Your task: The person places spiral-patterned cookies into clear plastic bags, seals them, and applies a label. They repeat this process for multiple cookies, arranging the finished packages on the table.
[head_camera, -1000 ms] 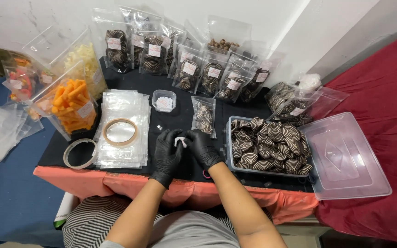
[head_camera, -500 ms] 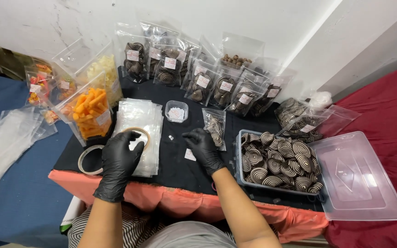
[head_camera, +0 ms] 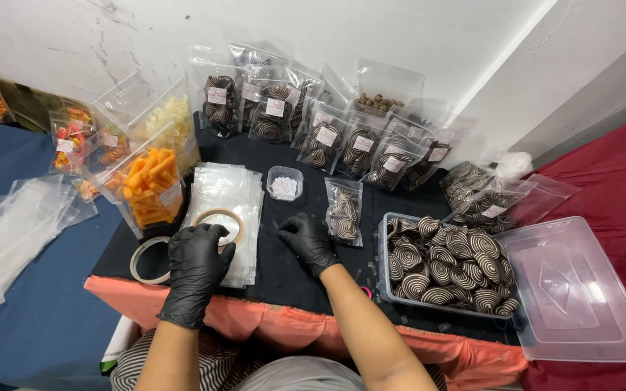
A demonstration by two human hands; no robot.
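Two black-gloved hands, two tape rolls, one clear bin of spiral cookies, one lid

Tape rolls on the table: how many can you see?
2. One tape roll lies on the stack of clear bags under the left hand; the other tape roll lies on the black cloth, left of that stack.

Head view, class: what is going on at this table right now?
A person in black gloves works at a black-covered table. The left hand rests on a stack of clear empty bags beside a tape roll. The right hand lies on the cloth near a filled pouch. A tub of spiral cookies sits alongside.
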